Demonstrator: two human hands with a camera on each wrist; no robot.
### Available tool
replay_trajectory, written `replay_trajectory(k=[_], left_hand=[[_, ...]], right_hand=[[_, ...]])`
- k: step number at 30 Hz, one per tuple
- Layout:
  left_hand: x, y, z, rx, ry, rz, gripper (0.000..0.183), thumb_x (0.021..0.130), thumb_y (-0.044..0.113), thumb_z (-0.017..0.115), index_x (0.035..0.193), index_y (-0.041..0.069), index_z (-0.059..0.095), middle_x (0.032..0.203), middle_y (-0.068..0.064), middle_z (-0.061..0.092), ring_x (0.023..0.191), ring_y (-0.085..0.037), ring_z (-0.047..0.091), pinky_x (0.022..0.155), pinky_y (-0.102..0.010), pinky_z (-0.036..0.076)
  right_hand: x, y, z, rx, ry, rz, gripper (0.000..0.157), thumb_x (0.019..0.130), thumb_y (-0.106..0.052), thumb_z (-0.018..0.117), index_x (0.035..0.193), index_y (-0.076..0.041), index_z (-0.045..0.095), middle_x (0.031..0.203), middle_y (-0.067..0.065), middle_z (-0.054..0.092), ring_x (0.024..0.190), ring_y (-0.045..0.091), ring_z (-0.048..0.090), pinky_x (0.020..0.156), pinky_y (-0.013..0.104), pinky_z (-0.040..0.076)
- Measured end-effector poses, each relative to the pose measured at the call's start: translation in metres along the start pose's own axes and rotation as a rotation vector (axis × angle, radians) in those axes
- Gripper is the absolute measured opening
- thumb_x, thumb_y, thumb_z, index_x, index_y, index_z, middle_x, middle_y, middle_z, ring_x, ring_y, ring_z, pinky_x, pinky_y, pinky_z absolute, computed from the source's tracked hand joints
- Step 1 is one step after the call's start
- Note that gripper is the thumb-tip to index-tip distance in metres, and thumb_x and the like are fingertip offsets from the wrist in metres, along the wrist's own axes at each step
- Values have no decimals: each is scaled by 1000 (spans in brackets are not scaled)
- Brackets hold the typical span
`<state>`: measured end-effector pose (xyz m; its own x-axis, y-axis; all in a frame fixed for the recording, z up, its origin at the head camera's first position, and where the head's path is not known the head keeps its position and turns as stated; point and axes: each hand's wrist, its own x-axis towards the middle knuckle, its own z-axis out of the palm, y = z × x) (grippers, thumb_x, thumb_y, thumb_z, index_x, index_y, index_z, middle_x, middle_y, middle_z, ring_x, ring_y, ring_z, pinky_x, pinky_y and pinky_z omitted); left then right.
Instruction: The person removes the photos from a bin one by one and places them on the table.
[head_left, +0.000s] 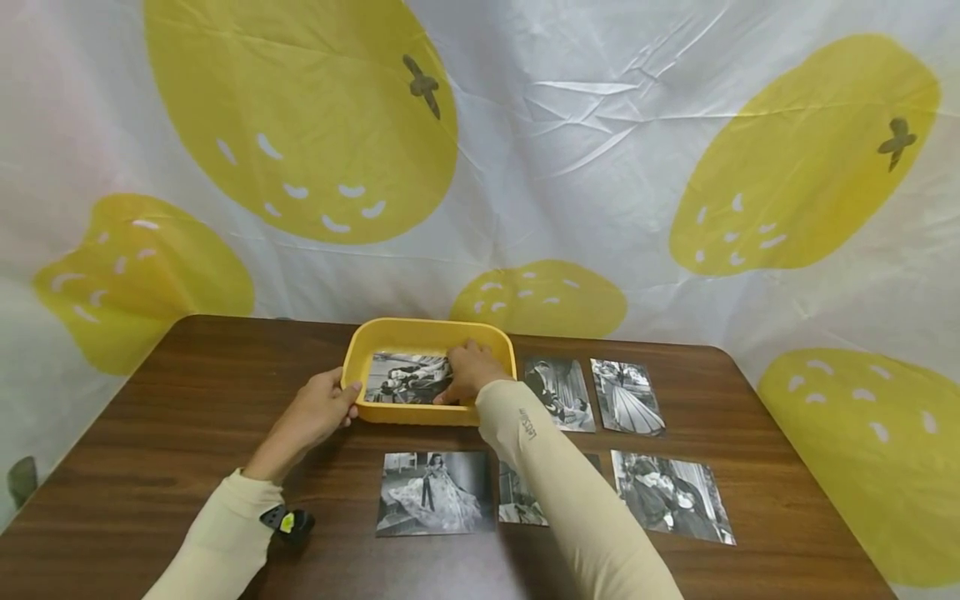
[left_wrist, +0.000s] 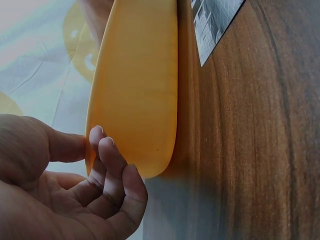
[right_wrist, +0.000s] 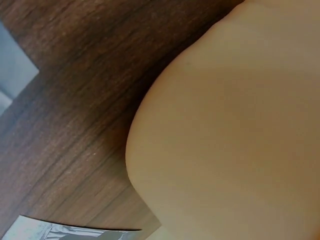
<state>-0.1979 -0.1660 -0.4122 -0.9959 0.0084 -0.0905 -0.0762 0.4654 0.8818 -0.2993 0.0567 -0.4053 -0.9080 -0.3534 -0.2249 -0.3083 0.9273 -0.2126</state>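
Observation:
A yellow plastic tray (head_left: 420, 415) with rounded corners stands near the table's far edge. In the head view my left hand (head_left: 318, 408) grips its left front corner; in the left wrist view the thumb lies at the rim and curled fingers (left_wrist: 112, 155) at the outer wall. Inside the tray lies a black-and-white photo (head_left: 408, 379). My right hand (head_left: 472, 371) reaches into the tray over the photo's right end, thumb toward the near side; its other fingertips are partly hidden. The right wrist view shows mostly the tray's wall (right_wrist: 225, 125), not the hand.
Right of the tray lie two photos, one (head_left: 558, 392) beside the other (head_left: 627, 396). Nearer me are a photo (head_left: 435, 492), one partly under my right sleeve (head_left: 521, 496), and a tilted one (head_left: 671, 496). Behind the brown wooden table (head_left: 225, 375) hangs a lemon-print cloth (head_left: 570, 208).

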Motion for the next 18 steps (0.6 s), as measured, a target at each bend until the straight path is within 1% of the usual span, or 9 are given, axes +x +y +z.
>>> replay_trajectory(k=[3,7,9,14,16,18], left_hand=[[0,-1,0,-2,-1,6,35,108,12,46,134,-12,48,75,-6,58,61,-12,54,50,-22,40],[1,-2,0,8,-1,17,36,108,12,47,134,-12,48,74,-6,58,61,-12,53,50,-22,39],[2,-2,0,16,2,19,36,108,13,47,134,-12,49,74,-5,59,61,-12,53,49,-22,38],[3,-2,0,19,3,19,37,108,12,46,135,-12,47,73,-5,58,61,-12,53,49,-22,37],[3,-3,0,18,2,20,37,108,12,46,136,-13,47,73,-6,58,61,-12,53,49,-22,37],[3,-3,0,18,1,19,37,108,12,46,136,-12,47,73,-6,58,60,-12,53,49,-22,37]], right_hand=[[1,1,0,-13,-11,4,76,76,-44,89,136,-9,58,142,18,45,130,39,43,106,50,41],[-1,1,-2,0,10,0,70,73,-41,92,124,-6,60,136,20,46,125,39,46,104,49,43],[-1,1,-2,16,38,-5,69,70,-39,94,119,-5,59,134,20,47,123,39,48,104,48,43],[2,4,-2,46,136,-30,74,64,-29,99,120,-1,58,124,20,55,115,37,56,99,46,48],[5,6,-2,52,171,-42,68,65,-23,98,116,0,60,117,18,60,108,35,61,95,45,50],[7,8,-1,63,197,-54,56,67,-17,96,107,0,61,106,16,64,100,33,63,90,43,52]])
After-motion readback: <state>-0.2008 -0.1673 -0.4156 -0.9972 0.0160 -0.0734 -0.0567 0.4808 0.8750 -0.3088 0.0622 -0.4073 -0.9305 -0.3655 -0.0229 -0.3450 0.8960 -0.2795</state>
